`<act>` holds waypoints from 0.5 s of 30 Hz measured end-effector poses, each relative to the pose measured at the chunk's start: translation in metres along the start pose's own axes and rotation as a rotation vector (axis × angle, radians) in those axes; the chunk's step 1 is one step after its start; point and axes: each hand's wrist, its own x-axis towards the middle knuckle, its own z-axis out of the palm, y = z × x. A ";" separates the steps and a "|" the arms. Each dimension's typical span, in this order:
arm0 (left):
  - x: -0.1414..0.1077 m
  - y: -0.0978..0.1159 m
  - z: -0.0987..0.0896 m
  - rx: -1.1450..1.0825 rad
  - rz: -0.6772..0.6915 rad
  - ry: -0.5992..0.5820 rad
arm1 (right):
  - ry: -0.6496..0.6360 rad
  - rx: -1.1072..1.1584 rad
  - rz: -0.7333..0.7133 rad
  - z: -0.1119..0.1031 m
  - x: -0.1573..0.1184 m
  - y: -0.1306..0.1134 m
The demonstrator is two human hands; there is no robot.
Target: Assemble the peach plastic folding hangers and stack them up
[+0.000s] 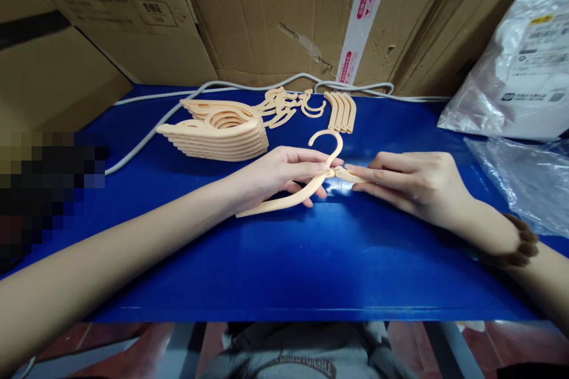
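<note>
My left hand [296, 169] grips a cream plastic hanger piece [288, 201] made of a hook and one curved arm, the hook curling up past the fingers. Pinched in my right hand [409, 180] is a separate-looking hanger arm [349, 175], its rounded end right beside the base of the hook. Whether the two parts are joined there I cannot tell. Most of the right-hand arm is hidden behind the fingers. Beyond my left hand lies a stack of cream hangers [217, 139].
Loose hooks [280, 105] and several hanger arms [341, 111] lie at the back of the blue table [284, 272]. A white cable [146, 137] runs along the rear edge. Cardboard boxes [267, 12] stand behind; a plastic-wrapped package [511, 71] and clear film [524, 177] are at right.
</note>
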 end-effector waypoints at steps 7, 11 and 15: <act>-0.001 0.001 -0.002 -0.036 0.001 -0.049 | 0.040 -0.088 -0.053 0.004 -0.001 -0.004; -0.001 0.001 -0.002 0.000 -0.023 -0.054 | 0.044 -0.080 -0.047 0.005 -0.001 -0.005; -0.001 0.001 -0.002 0.062 -0.023 -0.025 | 0.038 -0.053 -0.045 0.007 -0.001 -0.006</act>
